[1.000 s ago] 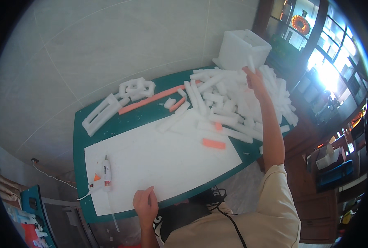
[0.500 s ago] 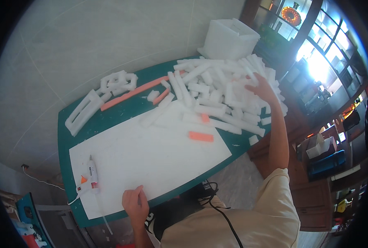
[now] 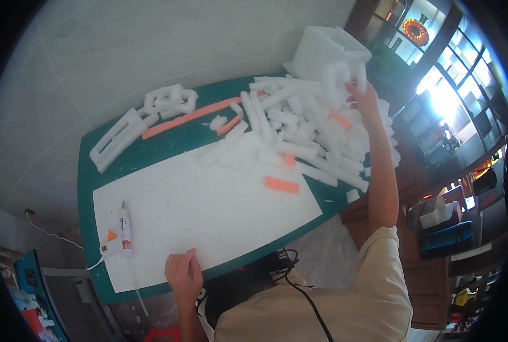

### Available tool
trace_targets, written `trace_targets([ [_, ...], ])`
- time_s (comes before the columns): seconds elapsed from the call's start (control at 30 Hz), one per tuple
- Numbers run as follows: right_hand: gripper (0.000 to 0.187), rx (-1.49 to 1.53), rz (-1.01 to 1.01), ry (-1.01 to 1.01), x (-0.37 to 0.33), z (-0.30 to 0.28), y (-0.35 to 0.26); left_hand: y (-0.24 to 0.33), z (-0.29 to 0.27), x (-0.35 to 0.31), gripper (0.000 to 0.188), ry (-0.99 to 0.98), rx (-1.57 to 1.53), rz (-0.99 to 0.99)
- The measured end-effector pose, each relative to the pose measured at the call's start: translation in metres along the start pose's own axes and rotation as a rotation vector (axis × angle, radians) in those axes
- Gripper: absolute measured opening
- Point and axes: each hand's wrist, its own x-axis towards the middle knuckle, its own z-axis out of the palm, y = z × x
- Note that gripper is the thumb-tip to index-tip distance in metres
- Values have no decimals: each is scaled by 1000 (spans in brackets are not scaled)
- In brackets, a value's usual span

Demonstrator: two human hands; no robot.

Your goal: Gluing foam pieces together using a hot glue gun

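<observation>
My right hand (image 3: 363, 105) is raised over the far right of the foam pile (image 3: 305, 117), its fingers closed on a white foam piece (image 3: 337, 80) that looks bent or frame-shaped. Part of that piece blends into the white box behind it. By the near edge of the table, my left hand (image 3: 184, 276) rests with its fingers loosely curled together and nothing visible in them. A white sheet (image 3: 208, 216) covers much of the green table (image 3: 88, 171). An orange foam strip (image 3: 282, 184) lies on the sheet's right part.
A white glue gun (image 3: 125, 228) with a cable lies at the sheet's left. Joined foam frames (image 3: 117, 139) and a long orange strip (image 3: 191, 118) line the far left. The tall white foam box (image 3: 316, 54) stands at the back. Wooden shelving is on the right.
My right hand has risen from the pile toward the white box, lifting a white foam piece. An orange piece now shows in the pile below it. My left hand stays by the edge.
</observation>
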Motion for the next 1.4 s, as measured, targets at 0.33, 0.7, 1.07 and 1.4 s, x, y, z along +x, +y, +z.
trace_targets([
  [0.33, 45, -121, 127, -2, 19, 3, 30, 0, 1, 0, 19, 15, -18, 3],
  [0.7, 41, -420, 16, -8, -69, -89, 24, 1, -2, -2, 16, -36, 8, -27],
  [1.07, 39, -738, -203, -410, -129, -103, 100, 0, 2, 2, 16, -66, 55, -2],
  [1.4, 38, -777, -98, -443, -125, -99, 110, -1, 2, -2, 16, -52, 63, -29],
])
